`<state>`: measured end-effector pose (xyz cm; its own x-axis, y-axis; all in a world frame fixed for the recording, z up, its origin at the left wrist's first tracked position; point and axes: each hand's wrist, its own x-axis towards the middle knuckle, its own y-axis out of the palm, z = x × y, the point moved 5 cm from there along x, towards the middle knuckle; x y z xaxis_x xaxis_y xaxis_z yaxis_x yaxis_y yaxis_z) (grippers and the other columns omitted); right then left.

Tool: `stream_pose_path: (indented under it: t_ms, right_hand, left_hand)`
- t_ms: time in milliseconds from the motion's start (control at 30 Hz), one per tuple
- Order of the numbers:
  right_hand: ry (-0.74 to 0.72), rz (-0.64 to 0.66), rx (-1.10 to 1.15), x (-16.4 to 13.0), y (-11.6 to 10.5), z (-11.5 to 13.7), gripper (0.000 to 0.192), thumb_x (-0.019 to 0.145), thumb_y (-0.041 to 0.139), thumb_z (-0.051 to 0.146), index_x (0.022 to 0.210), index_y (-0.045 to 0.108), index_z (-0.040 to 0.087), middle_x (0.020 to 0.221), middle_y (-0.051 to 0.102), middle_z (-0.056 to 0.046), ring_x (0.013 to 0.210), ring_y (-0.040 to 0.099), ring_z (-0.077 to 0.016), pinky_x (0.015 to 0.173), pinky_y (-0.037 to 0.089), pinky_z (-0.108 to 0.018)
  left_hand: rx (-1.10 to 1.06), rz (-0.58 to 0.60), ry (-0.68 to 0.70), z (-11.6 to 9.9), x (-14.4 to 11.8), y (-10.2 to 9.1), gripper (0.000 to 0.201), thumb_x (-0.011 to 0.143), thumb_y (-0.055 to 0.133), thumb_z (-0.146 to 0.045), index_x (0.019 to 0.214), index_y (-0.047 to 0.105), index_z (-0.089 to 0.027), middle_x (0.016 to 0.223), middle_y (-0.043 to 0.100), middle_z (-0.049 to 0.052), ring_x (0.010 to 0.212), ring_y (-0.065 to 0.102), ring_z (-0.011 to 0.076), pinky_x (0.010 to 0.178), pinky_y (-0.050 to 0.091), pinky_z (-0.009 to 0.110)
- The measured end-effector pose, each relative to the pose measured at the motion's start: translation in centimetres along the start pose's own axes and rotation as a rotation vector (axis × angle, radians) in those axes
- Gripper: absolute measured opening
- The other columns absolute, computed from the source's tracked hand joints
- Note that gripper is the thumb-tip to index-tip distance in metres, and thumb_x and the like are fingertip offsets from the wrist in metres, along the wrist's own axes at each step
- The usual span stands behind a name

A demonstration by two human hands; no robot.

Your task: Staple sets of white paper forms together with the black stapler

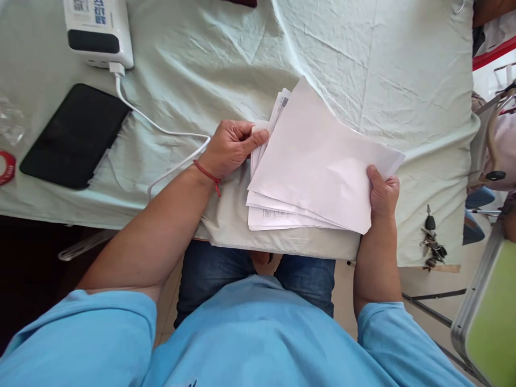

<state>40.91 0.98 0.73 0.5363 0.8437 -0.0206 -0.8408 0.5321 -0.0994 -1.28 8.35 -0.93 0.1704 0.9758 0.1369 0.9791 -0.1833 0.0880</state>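
Observation:
Loose white paper sheets (310,161) lie in an uneven, fanned stack near the front edge of the cloth-covered table. The top sheet's visible face is blank, while printed lines show on sheets beneath it. My left hand (234,145), with a red string round its wrist, pinches the left edges of the sheets between thumb and fingers. On the other side my right hand (382,191) grips the right edge, thumb on top and fingers mostly hidden underneath.
A black tablet or large phone (74,134) lies at the left. Behind it stands a white device (99,32) with a white cable (161,128) running toward my left forearm. Keys (432,242) lie at the right front corner. Beyond it is a green-topped folding table (494,317).

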Motion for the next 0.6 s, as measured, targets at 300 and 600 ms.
stream_pose_path:
  t_ms: [300, 600]
  right_hand:
    - [-0.036, -0.007, 0.042, 0.4, -0.4, -0.1, 0.068, 0.068, 0.119, 0.069, 0.108, 0.088, 0.023, 0.120, 0.094, -0.009, 0.128, 0.089, -0.0343, 0.112, 0.081, -0.051]
    - [-0.045, -0.010, 0.037, 0.8, -0.7, -0.5, 0.068, 0.065, 0.120, 0.071, 0.105, 0.089, 0.025, 0.116, 0.094, -0.008, 0.120, 0.089, -0.0329, 0.112, 0.081, -0.052]
  left_hand:
    - [-0.023, 0.118, -0.014, -1.1, 0.2, 0.3, 0.075, 0.090, 0.107, -0.082, 0.071, 0.064, -0.024, 0.065, 0.046, -0.002, 0.060, 0.035, 0.0122, 0.054, 0.029, 0.036]
    - [0.007, 0.062, -0.009, -0.7, 0.1, 0.5, 0.090, 0.091, 0.097, -0.098, 0.066, 0.052, -0.024, 0.066, 0.042, -0.001, 0.061, 0.036, 0.0121, 0.052, 0.026, 0.032]
